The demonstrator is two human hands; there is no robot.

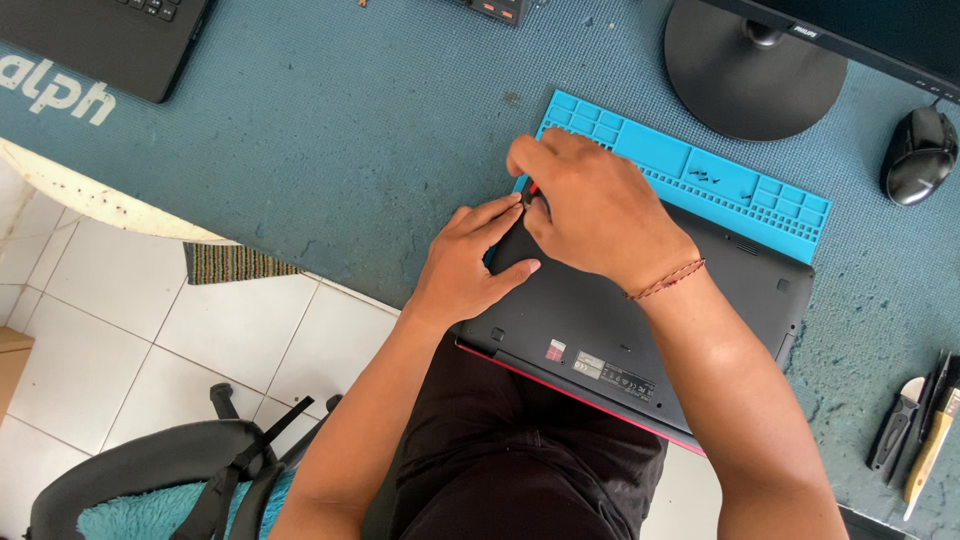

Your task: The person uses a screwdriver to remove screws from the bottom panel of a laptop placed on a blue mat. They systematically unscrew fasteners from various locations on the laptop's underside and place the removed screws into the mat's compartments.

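A black laptop (640,330) lies upside down on a blue work mat (700,180), its red-edged near side hanging over the desk edge above my lap. My left hand (468,262) rests flat on the laptop's far left corner, fingers spread. My right hand (590,205) is closed around a small tool with a red and black handle (529,190), held at that same corner. The tool's tip is hidden by my fingers. Tiny dark screws (705,177) lie in a tray compartment of the mat.
A monitor stand (750,75) and black mouse (918,155) sit at the back right. Hand tools (925,425) lie at the right edge. Another laptop (95,40) occupies the back left. A chair (190,470) stands on the tiled floor below.
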